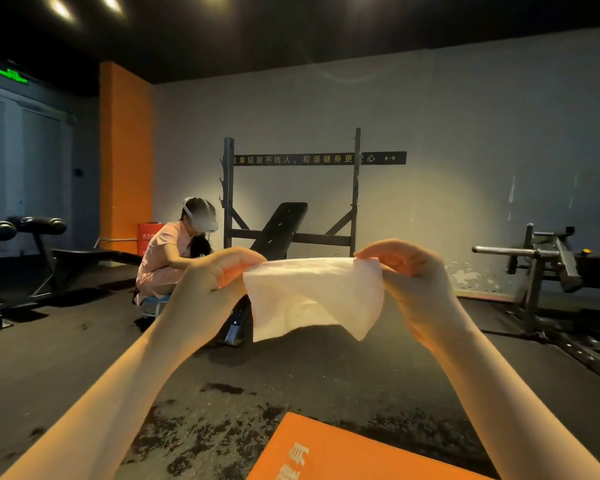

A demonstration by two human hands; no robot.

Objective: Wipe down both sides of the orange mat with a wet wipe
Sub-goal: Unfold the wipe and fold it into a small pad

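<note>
Over the dark floor (84, 358), your left hand (215, 278) and right hand (413, 275) each pinch an upper corner of the wet wipe (312, 299), drawing it taut, probably to unfold it before wiping. The orange mat (343, 455) lies flat on the floor nearest you, only partly in view and untouched.

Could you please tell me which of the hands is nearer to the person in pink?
Left. The left hand pinches the wet wipe at the end toward the person in pink; the right hand pinches its far end.
</note>
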